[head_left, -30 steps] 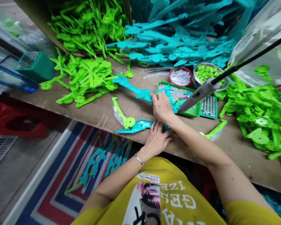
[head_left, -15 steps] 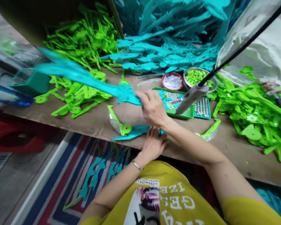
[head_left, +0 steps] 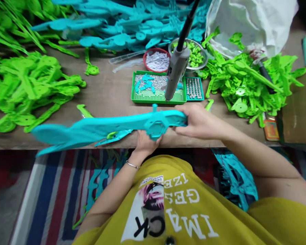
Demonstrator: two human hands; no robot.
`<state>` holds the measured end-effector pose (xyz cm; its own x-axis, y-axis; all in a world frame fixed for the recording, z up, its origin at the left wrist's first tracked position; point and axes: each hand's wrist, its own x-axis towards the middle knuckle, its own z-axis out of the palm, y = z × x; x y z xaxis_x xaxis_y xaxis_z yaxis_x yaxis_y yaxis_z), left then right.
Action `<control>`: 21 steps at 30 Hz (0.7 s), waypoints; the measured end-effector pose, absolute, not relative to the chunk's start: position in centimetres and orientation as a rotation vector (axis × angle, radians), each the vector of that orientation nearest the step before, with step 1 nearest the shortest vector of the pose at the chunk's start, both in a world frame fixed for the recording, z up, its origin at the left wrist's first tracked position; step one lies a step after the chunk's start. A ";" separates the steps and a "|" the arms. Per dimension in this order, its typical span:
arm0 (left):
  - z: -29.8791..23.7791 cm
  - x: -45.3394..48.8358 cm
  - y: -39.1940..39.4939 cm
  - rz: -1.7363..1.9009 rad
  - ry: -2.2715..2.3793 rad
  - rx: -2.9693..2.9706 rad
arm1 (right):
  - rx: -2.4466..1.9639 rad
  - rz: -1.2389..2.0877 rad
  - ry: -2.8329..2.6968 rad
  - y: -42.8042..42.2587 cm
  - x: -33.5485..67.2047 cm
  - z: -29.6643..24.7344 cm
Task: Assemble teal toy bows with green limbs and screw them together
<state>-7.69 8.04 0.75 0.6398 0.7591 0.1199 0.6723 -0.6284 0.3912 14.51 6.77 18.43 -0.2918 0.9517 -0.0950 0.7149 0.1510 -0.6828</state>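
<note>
My right hand (head_left: 199,120) is closed round the handle end of a long teal plastic toy part (head_left: 114,124), which has a forked far end and a hexagonal boss. The part reaches left above the table's front edge. Under it my left hand (head_left: 146,142) rests at the edge, its fingers mostly hidden by the part. Beside that hand lies a second teal part (head_left: 123,136), partly covered, with a green piece (head_left: 111,135) on it. Behind the held part, a green lever-like piece (head_left: 84,110) shows its upper end.
A grey electric screwdriver (head_left: 177,68) hangs over a green tray (head_left: 158,100) of screws and small teal pieces. Around it stand a small tray (head_left: 202,89), a red bowl (head_left: 145,61) and a metal bowl (head_left: 206,56). Green parts (head_left: 28,81) and teal parts (head_left: 142,25) lie piled behind.
My right hand has brought the long teal part down and toward my body, now in front of the left hand. The view has turned to the right.
</note>
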 end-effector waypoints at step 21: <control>2.7 -7.1 7.5 0.414 1.138 2.636 | -2.021 1.131 -1.773 5.3 22.9 13.6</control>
